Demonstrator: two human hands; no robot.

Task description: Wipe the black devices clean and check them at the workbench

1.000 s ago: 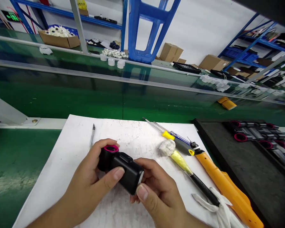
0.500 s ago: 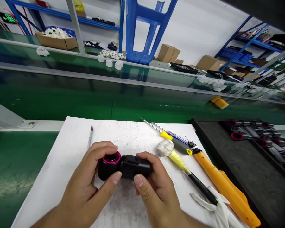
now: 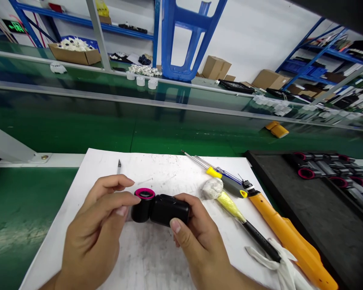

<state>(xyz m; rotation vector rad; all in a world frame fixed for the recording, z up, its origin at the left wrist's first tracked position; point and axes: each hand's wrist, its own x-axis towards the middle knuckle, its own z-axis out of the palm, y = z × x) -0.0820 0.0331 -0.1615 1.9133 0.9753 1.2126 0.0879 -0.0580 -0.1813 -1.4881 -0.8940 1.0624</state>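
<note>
A small black device [image 3: 166,209] with a pink-ringed round end [image 3: 144,195] sits just above the white paper sheet [image 3: 157,257]. My right hand [image 3: 196,245] is closed round its boxy body, thumb on the near side and fingers behind. My left hand [image 3: 97,225] is beside the round end with its fingers stretched out loosely; the fingertips just touch the cylinder's left side and do not wrap it.
A craft knife [image 3: 119,165] lies on the paper's far left. On the right lie a yellow-handled screwdriver [image 3: 213,172], a white wad [image 3: 211,188], an orange power tool [image 3: 287,235] and a white glove [image 3: 278,266]. A black tray [image 3: 293,201] holds several similar devices. A green conveyor belt [image 3: 78,129] runs behind.
My left hand has let go of the round end and drawn back to the left. My right hand has kept the device and lowered it slightly.
</note>
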